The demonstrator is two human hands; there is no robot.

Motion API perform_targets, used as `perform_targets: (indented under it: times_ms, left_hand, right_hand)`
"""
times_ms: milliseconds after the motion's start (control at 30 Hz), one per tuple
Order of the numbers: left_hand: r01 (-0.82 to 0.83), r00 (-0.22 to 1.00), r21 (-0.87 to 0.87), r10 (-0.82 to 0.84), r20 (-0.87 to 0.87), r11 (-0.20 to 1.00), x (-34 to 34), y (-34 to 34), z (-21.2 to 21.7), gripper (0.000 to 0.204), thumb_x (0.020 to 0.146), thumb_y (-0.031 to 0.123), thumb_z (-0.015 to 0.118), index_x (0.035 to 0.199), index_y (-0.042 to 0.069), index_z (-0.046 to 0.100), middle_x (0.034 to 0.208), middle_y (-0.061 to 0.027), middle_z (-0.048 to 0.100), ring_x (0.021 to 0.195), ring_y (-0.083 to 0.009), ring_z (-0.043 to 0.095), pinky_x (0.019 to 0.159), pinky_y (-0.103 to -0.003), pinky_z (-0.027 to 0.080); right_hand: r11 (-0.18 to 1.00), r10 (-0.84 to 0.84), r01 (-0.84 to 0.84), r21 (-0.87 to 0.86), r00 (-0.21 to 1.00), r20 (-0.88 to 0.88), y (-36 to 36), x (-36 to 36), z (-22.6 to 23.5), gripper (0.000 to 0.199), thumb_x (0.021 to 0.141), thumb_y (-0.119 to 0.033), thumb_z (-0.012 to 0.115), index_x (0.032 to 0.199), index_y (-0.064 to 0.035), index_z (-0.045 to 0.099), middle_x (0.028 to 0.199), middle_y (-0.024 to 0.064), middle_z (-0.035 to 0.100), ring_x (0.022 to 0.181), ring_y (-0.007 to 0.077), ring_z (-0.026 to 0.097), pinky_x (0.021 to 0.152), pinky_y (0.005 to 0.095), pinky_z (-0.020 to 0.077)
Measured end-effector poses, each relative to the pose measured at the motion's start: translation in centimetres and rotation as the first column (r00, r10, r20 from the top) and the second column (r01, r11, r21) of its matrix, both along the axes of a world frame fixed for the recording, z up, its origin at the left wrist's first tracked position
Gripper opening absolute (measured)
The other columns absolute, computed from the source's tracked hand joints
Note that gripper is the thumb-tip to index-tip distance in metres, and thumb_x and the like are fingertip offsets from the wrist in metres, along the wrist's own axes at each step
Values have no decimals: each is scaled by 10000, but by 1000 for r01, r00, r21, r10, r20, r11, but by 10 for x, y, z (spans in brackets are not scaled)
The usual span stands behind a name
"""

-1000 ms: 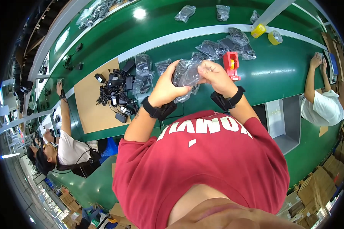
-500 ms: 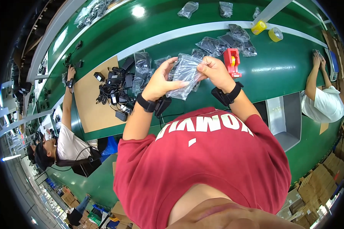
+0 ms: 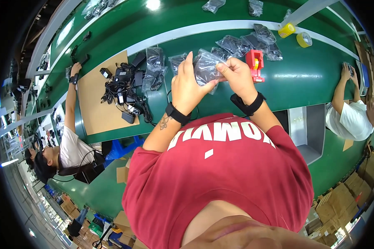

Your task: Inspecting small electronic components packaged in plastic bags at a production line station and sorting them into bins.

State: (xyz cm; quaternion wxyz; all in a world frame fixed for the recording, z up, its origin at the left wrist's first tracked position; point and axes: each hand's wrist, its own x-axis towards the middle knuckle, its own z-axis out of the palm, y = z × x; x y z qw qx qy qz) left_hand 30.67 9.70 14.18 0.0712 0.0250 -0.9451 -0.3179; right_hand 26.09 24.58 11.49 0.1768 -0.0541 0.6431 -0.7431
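Observation:
A clear plastic bag (image 3: 206, 68) with something dark inside is between my two hands over the green bench. My right hand (image 3: 239, 79) pinches its right edge between thumb and fingers. My left hand (image 3: 188, 89) cradles the left side, fingers pointing up and the thumb along the lower edge. What is in the bag is blurred by wrinkles and glare. Just right of my right hand stands a red tape dispenser (image 3: 254, 66). Bagged black items (image 3: 155, 68) lie to the left of my left hand, and more bagged pieces (image 3: 233, 45) lie beyond my hands.
Black power adapters with cables (image 3: 122, 89) are heaped on a cardboard sheet (image 3: 93, 108) at left. Two yellow tape rolls (image 3: 286, 30) sit by the far rail. A grey bin (image 3: 315, 135) is below the bench's right edge. Co-workers sit left and right.
My left hand has turned, its fingers now upright and its thumb lower on the bag. The bag has shifted slightly up and right, partly folded. My right hand keeps its pinch.

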Motion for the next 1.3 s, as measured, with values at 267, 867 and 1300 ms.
perform_targets:
  times_ms: [267, 867, 1300]
  left_hand:
    - [143, 965, 619, -249, 87, 772, -4, -8, -25, 823, 569, 145, 697, 1258, -22, 279, 1089, -130, 487, 969, -198, 501, 820, -297, 420]
    - [-450, 643, 877, -621, 447, 165, 25, -9, -74, 483, 694, 69, 606, 1113, 45, 366, 790, -40, 486, 615, -114, 508, 483, -249, 445]
    - [-395, 693, 860, -511, 509, 323, 17, -15, -77, 605, 663, 74, 645, 1186, 23, 344, 901, -72, 515, 696, -137, 534, 532, -258, 457]
  right_hand:
    - [973, 12, -6, 233, 1000, -28, 8, 14, 11, 177, 801, -124, 589, 727, -16, 471, 668, 25, 526, 606, 87, 551, 530, 220, 504]
    - [369, -220, 401, 838, 914, -340, 115, -22, -69, 206, 767, -198, 574, 836, -4, 560, 756, 140, 613, 692, 267, 597, 623, 344, 461]
    - [705, -591, 503, 499, 806, 24, 120, 41, -86, 270, 791, -246, 589, 780, 23, 571, 633, 28, 533, 508, 77, 484, 491, 203, 384]
